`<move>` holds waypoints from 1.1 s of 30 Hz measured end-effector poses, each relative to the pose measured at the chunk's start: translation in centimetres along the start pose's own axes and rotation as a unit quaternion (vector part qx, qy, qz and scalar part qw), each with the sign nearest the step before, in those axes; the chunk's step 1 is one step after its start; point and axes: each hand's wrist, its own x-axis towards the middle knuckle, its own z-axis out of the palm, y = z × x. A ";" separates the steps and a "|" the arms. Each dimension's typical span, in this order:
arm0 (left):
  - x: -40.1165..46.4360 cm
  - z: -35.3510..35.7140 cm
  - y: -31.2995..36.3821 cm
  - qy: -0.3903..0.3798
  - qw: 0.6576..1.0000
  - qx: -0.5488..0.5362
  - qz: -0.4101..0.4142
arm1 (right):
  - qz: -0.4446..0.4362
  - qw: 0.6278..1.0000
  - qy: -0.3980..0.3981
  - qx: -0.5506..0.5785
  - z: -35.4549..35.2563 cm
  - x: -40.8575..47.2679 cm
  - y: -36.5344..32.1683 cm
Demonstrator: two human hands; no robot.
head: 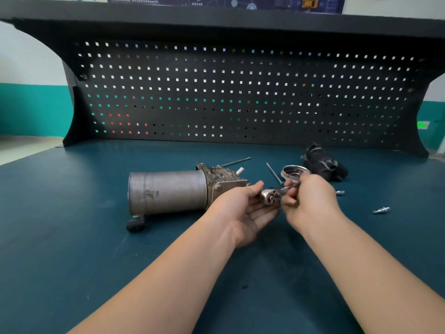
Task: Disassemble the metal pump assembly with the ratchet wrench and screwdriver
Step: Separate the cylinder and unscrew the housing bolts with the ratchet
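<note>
The metal pump assembly (pixel 168 192) lies on its side on the bench: a grey cylinder with a finned metal head at its right end. Just right of that head, my left hand (pixel 243 210) is palm up and pinches the round chrome head of the ratchet wrench (pixel 270 196). My right hand (pixel 310 201) grips the wrench's handle, which is mostly hidden in the fist. A round metal cover (pixel 295 171) lies behind my right hand. Two long thin bolts, one (pixel 237 162) and another (pixel 274 173), lie near the pump head.
A black part (pixel 323 162) lies at the back right of the green bench mat (pixel 72 237). Two small metal fittings, one (pixel 340 192) and another (pixel 381 210), lie to the right of my hands. A black pegboard (pixel 240 92) stands along the back edge.
</note>
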 end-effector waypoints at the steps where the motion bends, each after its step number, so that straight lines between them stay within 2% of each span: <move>1: 0.0 0.0 -0.1 -0.002 1.000 0.005 -0.002 | 0.029 0.999 0.007 0.015 -0.1 0.1 0.1; 2: -0.1 0.0 -0.1 -0.004 1.000 0.008 -0.003 | 0.009 1.000 -0.002 -0.001 0.0 0.0 0.1; 3: -0.1 -0.1 -0.1 -0.005 1.000 0.010 -0.005 | -0.066 0.997 -0.030 -0.038 0.0 0.0 0.0; 4: -0.1 -0.2 -0.1 -0.005 1.000 0.011 -0.006 | -0.174 0.977 -0.075 -0.092 0.2 -0.4 -0.3; 5: -0.1 -0.3 0.0 -0.005 1.000 0.009 -0.005 | -0.291 0.934 -0.132 -0.158 0.3 -1.0 -0.5; 6: -0.2 -0.4 0.1 -0.007 1.000 0.006 -0.003 | -0.382 0.875 -0.193 -0.226 0.4 -1.7 -0.5; 8: -0.3 -0.5 0.2 -0.009 1.000 -0.002 -0.005 | -0.481 0.766 -0.262 -0.335 0.5 -2.5 0.1; 9: -0.3 -0.6 0.2 -0.006 1.000 -0.005 -0.005 | -0.503 0.742 -0.255 -0.362 0.6 -2.7 0.5; 10: -0.2 -0.7 0.2 -0.002 1.000 -0.006 -0.003 | -0.509 0.744 -0.233 -0.365 0.7 -2.9 0.7; 11: -0.2 -0.8 0.3 0.001 1.000 -0.008 0.000 | -0.493 0.774 -0.207 -0.339 0.8 -2.9 0.9; 12: -0.1 -0.7 0.3 0.002 1.000 -0.011 0.001 | -0.457 0.822 -0.173 -0.294 0.8 -2.5 0.9; 13: 0.0 -0.6 0.3 0.003 1.000 -0.012 0.000 | -0.393 0.880 -0.126 -0.235 0.7 -2.0 0.8; 14: 0.0 -0.5 0.3 0.001 1.000 -0.009 -0.001 | -0.290 0.941 -0.073 -0.158 0.5 -1.2 0.6; 15: 0.0 -0.4 0.2 -0.001 1.000 -0.004 -0.003 | -0.153 0.985 -0.027 -0.069 0.3 -0.6 0.4; 16: 0.0 -0.3 0.1 -0.002 1.000 0.004 -0.005 | -0.024 1.000 0.000 0.008 0.0 0.0 0.4; 17: 0.1 -0.2 0.0 -0.001 1.000 0.013 -0.005 | 0.059 0.996 0.015 0.058 -0.2 0.5 0.5; 18: 0.1 -0.1 -0.1 0.000 1.000 0.022 -0.004 | 0.086 0.994 0.016 0.067 -0.3 0.6 0.4; 19: 0.1 -0.1 -0.2 -0.001 1.000 0.028 -0.005 | 0.056 0.998 -0.008 0.041 -0.3 0.5 0.3; 20: 0.0 -0.2 -0.3 -0.005 1.000 0.029 -0.007 | -0.039 0.998 -0.048 -0.013 -0.2 0.4 0.1; 21: 0.0 -0.3 -0.2 -0.008 1.000 0.028 -0.007 | -0.172 0.976 -0.096 -0.091 0.0 -0.1 -0.2; 22: 0.0 -0.4 -0.2 -0.011 1.000 0.026 -0.005 | -0.309 0.921 -0.155 -0.180 0.2 -0.8 -0.4; 23: 0.0 -0.5 -0.1 -0.016 1.000 0.024 -0.003 | -0.406 0.850 -0.212 -0.260 0.3 -1.7 -0.4; 24: -0.1 -0.7 0.0 -0.019 1.000 0.022 -0.002 | -0.470 0.781 -0.245 -0.330 0.4 -2.2 -0.1; 25: 0.0 -0.8 0.1 -0.017 1.000 0.021 -0.001 | -0.515 0.728 -0.247 -0.380 0.4 -2.5 0.3; 26: 0.0 -0.9 0.2 -0.010 1.000 0.017 0.000 | -0.538 0.703 -0.227 -0.407 0.5 -2.8 0.7; 27: 0.0 -1.0 0.3 -0.003 1.000 0.013 0.002 | -0.538 0.713 -0.205 -0.400 0.5 -3.0 0.8; 28: 0.0 -1.0 0.4 0.000 1.000 0.009 0.002 | -0.507 0.759 -0.185 -0.364 0.6 -3.0 0.8; 29: 0.0 -0.9 0.4 0.002 1.000 0.008 0.004 | -0.449 0.824 -0.160 -0.307 0.7 -2.6 0.6; 31: 0.0 -0.6 0.4 0.004 1.000 0.006 0.005 | -0.251 0.952 -0.097 -0.148 0.6 -1.3 -0.1; 32: 0.0 -0.5 0.3 0.003 1.000 0.005 0.005 | -0.133 0.987 -0.066 -0.067 0.4 -0.7 -0.4; 33: 0.0 -0.3 0.3 0.002 1.000 0.003 0.004 | -0.034 0.998 -0.043 -0.003 0.1 -0.2 -0.4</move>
